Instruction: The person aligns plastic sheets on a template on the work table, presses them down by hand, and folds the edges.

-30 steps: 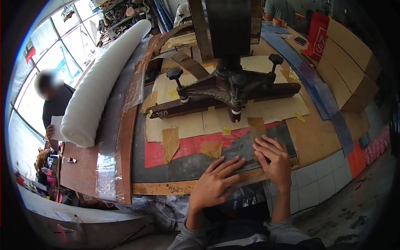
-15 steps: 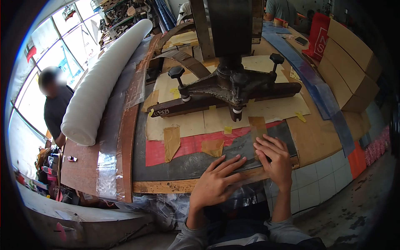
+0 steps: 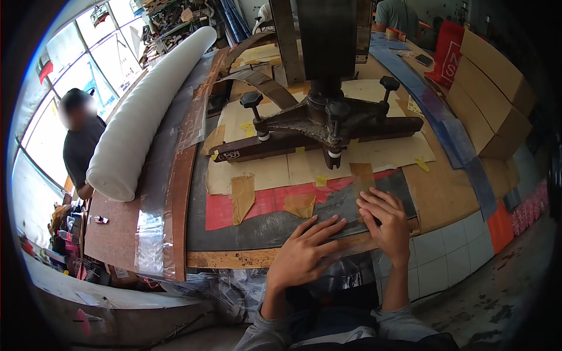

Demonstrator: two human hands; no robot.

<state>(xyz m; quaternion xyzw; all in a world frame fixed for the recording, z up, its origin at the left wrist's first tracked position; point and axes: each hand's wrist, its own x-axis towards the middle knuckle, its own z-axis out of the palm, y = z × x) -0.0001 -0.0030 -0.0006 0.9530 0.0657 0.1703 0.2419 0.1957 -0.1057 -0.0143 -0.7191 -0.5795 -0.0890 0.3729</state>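
Note:
My left hand (image 3: pixel 302 250) rests at the front edge of a dark grey mat (image 3: pixel 263 235), palm down with its fingers stretched out and apart. To its right, my right hand (image 3: pixel 384 225) lies on the same mat, fingers lightly bent, fingertips by a strip of brown tape (image 3: pixel 362 171). Neither hand visibly grips anything. Something clear like plastic film (image 3: pixel 354 245) shows between them at the edge; whether they touch it I cannot tell. Beyond lie a red sheet (image 3: pixel 219 212) and a cream board (image 3: pixel 275 175), pressed under a dark metal clamp bar (image 3: pixel 374 130).
A heavy press column (image 3: pixel 326 41) rises over the table. Left stands a long white foam roll (image 3: pixel 137 126), with a person (image 3: pixel 82 140) beyond it. Cardboard boxes (image 3: pixel 483 99) and a blue plastic strip (image 3: pixel 451 131) lie right. Another person (image 3: pixel 395 17) is at the back.
My hands stay in the same place on the mat. The person at the left has shifted slightly, head a little higher and to the right. The view has tilted very slightly.

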